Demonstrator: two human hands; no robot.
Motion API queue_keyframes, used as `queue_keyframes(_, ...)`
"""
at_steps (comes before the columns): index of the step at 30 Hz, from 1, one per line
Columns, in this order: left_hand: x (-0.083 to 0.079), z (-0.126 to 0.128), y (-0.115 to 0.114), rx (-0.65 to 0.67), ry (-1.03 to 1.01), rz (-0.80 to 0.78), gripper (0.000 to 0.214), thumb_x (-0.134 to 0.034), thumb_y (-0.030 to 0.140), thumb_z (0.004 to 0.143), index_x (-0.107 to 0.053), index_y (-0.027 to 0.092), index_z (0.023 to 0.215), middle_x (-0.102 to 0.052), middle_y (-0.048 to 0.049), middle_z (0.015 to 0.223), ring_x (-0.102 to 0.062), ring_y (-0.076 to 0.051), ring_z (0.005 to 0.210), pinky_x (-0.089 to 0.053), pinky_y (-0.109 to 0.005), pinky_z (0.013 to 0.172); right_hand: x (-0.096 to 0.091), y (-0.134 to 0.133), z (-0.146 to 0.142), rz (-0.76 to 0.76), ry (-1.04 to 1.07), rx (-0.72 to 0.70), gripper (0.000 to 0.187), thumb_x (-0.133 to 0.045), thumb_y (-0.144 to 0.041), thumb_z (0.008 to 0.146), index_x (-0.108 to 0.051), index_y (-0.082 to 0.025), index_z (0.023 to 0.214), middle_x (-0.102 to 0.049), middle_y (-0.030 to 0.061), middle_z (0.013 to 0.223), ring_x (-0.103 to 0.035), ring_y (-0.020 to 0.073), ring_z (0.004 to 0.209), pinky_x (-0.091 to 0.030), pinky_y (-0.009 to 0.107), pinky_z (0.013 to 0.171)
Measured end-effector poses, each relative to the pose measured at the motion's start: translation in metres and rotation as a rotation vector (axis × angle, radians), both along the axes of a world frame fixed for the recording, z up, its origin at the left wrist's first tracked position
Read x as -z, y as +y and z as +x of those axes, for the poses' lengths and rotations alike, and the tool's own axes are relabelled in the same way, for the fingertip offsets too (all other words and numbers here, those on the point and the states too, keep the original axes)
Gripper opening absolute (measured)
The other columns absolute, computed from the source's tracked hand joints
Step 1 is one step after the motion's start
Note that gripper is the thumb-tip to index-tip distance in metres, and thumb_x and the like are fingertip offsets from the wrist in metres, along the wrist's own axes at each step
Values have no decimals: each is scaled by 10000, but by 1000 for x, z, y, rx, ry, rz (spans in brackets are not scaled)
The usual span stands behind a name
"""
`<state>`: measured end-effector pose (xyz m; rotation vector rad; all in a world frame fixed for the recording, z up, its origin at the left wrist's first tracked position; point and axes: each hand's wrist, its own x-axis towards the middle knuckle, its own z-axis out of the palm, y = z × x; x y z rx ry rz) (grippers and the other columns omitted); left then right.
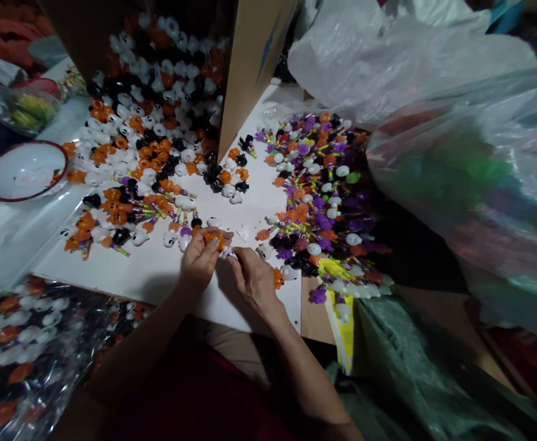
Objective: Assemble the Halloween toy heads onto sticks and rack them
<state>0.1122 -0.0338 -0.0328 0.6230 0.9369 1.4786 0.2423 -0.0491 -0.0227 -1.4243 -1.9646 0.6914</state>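
White-topped table point(263, 196): work surface, largest item. Big clear plastic bag point(470, 190), right, coloured contents blurred. Cardboard box point(245, 79), open towards the person; a heap of orange, black and white pieces point(155, 131) spreads from it. Right side: heap of purple, orange, white and black pieces point(314, 199), many with striped tubes attached. White bowl point(20, 162), dark red rim, far left.

Left hand point(199, 262): grip closed round an orange piece point(214, 239), fingers behind, thumb in front. Right hand point(256, 282): thumb and forefinger appear pinched together on a small white-and-purple piece point(228, 252), beside the orange one. Both pieces are held above the near part of the table, between the two heaps; whether they are joined cannot be told.

Handling (judged): orange piece likely light, hollow moulded plastic, fairly stiff, smooth enough to slip; best held round its body. Small piece: light, easily dropped; pinch its sides, lightly if thin-walled.
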Motion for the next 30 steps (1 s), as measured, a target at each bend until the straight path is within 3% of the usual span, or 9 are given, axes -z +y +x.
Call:
queue_keyframes(2,1,2,-1,-41,14,33,292,-707,359,776,-568,214,989,-669,-60,995,-650,-201,1035,-472,-380,983,0,-1,-3,69,-60,16,332,-364,-348,976,-633,-156,1006,-648,104,855,-585,192,772,-432,287,696)
queue_keyframes(4,2,-1,-4,-39,53,59,309,-719,360,768,-573,209,994,-675,-65,997,-652,-204,1031,-474,-379,981,1,0,-6,-12,71,31,311,-397,-368,961,-631,-165,972,-639,83,825,-569,179,739,-425,280,677)
queue_keyframes(6,2,-8,-9,25,105,70,310,-728,355,760,-590,200,991,-687,-74,992,-656,-205,1014,-480,-372,968,3,0,-9,-255,371,10,303,-459,-436,927,-614,-179,883,-586,27,717,-513,144,630,-400,260,606)
queue_keyframes(10,1,-25,-23,150,190,99,283,-708,355,771,-632,206,999,-696,-84,1012,-650,-220,1024,-491,-365,943,13,-2,-19,-846,1092,-85,405,-632,-569,781,-455,-212,707,-313,-97,526,-208,62,432,-263,209,455)
queue_keyframes(14,-1,-36,-23,63,246,94,312,-734,402,725,-642,212,955,-702,-83,975,-654,-234,1006,-504,-362,916,24,1,-36,-1073,1328,-168,459,-659,-580,752,-381,-225,668,-200,-124,490,-121,57,421,-212,204,439)
queue_keyframes(17,-2,-35,-14,-61,176,-14,322,-753,376,709,-614,203,942,-703,-68,955,-670,-201,958,-520,-319,862,26,8,-41,-993,1137,-174,413,-552,-606,830,-507,-203,749,-261,-109,488,-200,76,418,-261,222,453)
queue_keyframes(24,7,-39,5,-179,139,-86,435,-790,452,656,-582,201,945,-701,-46,896,-701,-204,855,-553,-362,823,13,14,-8,-295,199,-174,342,-424,-427,974,-615,-172,1098,-673,49,878,-603,165,783,-438,278,740)
queue_keyframes(27,-4,-86,14,-222,487,-74,336,-719,450,733,-599,260,983,-700,-26,919,-688,-247,877,-546,-491,851,2,32,30,-141,-97,-78,333,-425,-369,983,-596,-167,1186,-673,105,1076,-624,203,953,-448,293,822)
queue_keyframes(30,-25,-129,46,-294,1125,-1,375,-665,309,791,-569,365,1149,-678,-21,1096,-618,-325,1071,-438,-631,970,-6,66,70,-99,-470,173,285,-438,-289,973,-630,-157,1136,-655,128,1096,-630,230,957,-445,293,782)
